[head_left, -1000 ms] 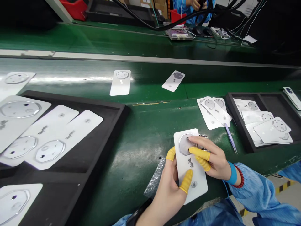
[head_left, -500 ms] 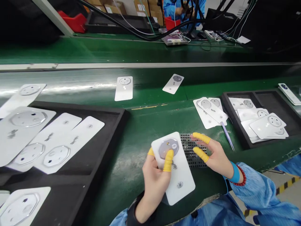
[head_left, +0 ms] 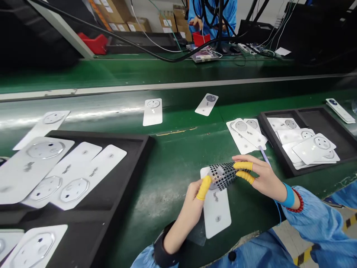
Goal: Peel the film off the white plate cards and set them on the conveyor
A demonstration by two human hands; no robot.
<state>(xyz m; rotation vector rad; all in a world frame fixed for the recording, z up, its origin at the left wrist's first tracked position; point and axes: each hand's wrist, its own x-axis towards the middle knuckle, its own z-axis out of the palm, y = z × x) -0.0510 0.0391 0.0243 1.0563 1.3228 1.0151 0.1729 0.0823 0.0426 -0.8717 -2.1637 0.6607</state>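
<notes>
A white phone back cover (head_left: pixel 219 219) with a camera ring at its top lies just in front of me. Over its top end is a sheet of black dots (head_left: pixel 223 176), bent and tilted. My right hand (head_left: pixel 259 176) pinches the sheet's right end between finger and thumb, both in yellow finger cots. My left hand (head_left: pixel 195 197) is closed at the cover's left edge, its yellow-cotted thumb overlapping the edge by the sheet's left corner; its other fingers are mostly hidden. A clear film (head_left: pixel 198 232) shows under the cover's lower left.
Left, a black tray (head_left: pixel 136 163) bears several white back covers (head_left: pixel 95 175). Right, another black tray (head_left: pixel 315 111) holds more, with loose covers (head_left: pixel 241 143) and purple tweezers (head_left: pixel 264 154) beside it. Two covers (head_left: pixel 153 115) lie farther back. A person (head_left: pixel 213 16) in blue works across the bench.
My right hand has taken hold of the dotted sheet and raised it over the cover's top. The left hand and the cover have shifted slightly right, and the thumb has left the camera ring.
</notes>
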